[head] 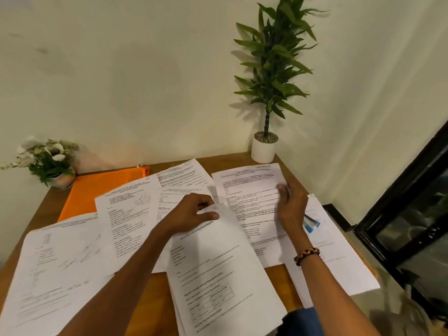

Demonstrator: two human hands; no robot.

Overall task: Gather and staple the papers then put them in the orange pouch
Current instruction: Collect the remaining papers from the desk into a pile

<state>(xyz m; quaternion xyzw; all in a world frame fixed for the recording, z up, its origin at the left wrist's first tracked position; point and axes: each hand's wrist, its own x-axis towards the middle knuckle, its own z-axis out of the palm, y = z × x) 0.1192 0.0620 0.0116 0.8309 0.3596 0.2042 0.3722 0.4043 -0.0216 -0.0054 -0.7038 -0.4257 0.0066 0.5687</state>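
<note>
Papers [126, 229] strewn over worktop [157, 299], gathering barely begun: left hand [191, 214] grip pinched on stack [218, 275] at 6 o'clock, right hand [291, 207] grip closing on sheet [252, 190] at 1 o'clock; pouch [97, 190] at 10 o'clock, part-covered; stapling, pouching remain.

Single head-worn wide-angle view, looking forward and steeply down from above the near edge of the brown wooden table [155, 294]. It is facing the cream plaster wall [135, 76] behind the table, with a corner showing at right. Range is close: both forearms are entering from the bottom edge. Straight lines are bowing toward the frame borders. No second view to compare.
</note>
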